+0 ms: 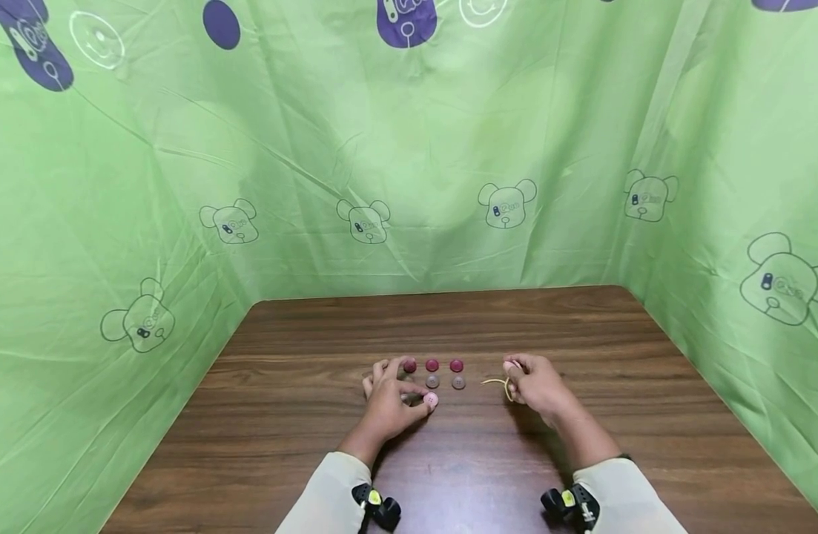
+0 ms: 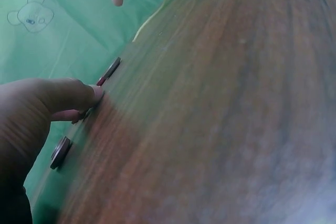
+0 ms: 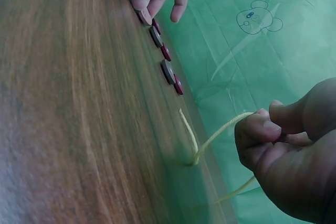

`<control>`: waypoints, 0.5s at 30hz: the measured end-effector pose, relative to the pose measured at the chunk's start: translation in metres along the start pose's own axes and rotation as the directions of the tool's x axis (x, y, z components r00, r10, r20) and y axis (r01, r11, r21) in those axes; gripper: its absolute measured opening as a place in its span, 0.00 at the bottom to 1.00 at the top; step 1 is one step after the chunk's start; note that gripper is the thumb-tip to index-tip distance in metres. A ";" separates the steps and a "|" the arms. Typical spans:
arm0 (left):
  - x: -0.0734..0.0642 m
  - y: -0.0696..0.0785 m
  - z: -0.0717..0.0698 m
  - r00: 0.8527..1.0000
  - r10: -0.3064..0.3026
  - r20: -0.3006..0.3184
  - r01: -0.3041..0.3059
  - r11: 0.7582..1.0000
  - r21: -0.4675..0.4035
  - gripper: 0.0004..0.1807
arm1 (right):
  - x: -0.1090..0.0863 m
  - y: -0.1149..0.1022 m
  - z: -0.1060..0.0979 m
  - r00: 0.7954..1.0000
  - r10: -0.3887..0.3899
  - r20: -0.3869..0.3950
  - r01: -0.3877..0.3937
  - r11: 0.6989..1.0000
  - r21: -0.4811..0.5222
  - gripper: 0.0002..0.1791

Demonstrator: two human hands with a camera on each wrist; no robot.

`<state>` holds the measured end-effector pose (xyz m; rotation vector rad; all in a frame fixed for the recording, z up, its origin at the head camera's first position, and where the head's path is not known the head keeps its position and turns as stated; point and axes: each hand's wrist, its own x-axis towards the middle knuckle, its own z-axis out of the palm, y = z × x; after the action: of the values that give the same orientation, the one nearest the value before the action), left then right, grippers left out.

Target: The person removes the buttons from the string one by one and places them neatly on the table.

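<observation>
My left hand [image 1: 387,406] pinches a pale pink button [image 1: 431,400] between thumb and index finger, low at the tabletop. Just beyond it lie three dark red buttons [image 1: 431,366] in a row, with grey-brown buttons [image 1: 458,383] in a nearer row. Another dark button [image 2: 60,153] shows beside the left hand in the left wrist view. To the right, my right hand [image 1: 541,387] grips a yellow string [image 3: 223,130] with curled fingers. The string's loose end hangs toward the buttons and a loop dangles below the fist. The inside of the right fist is hidden.
A brown wood-grain table [image 1: 302,334] carries everything. Green printed cloth [image 1: 435,259] rises behind it and along both sides. Small black cameras are strapped to both wrists, such as the right wrist camera [image 1: 572,504].
</observation>
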<state>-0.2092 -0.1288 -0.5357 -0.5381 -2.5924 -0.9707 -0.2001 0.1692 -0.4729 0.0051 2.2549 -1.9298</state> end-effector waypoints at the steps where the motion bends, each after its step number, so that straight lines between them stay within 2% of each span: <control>1: 0.000 0.000 0.000 1.000 0.001 -0.001 -0.001 1.000 0.004 0.09 | 0.001 0.000 0.000 1.000 0.001 -0.007 -0.001 1.000 -0.009 0.18; 8: 0.000 0.000 0.001 1.000 -0.003 0.009 0.003 1.000 -0.011 0.08 | -0.001 0.001 0.000 0.999 -0.009 -0.049 0.001 0.987 -0.160 0.22; 10: -0.001 0.000 0.000 1.000 0.001 0.008 -0.001 1.000 -0.012 0.09 | -0.001 0.001 0.000 0.999 -0.006 -0.047 -0.002 0.987 -0.161 0.21; 13: -0.001 0.001 0.000 1.000 0.005 0.007 -0.005 1.000 -0.013 0.09 | 0.001 -0.002 0.001 0.999 0.027 -0.029 -0.030 0.995 -0.100 0.18; 15: -0.001 0.001 -0.001 1.000 0.006 0.010 -0.006 1.000 -0.013 0.09 | 0.000 -0.004 0.000 0.999 0.038 0.000 -0.037 0.995 -0.089 0.21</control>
<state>-0.2076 -0.1285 -0.5351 -0.5546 -2.5934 -0.9856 -0.2008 0.1684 -0.4694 0.0339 2.3201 -1.8090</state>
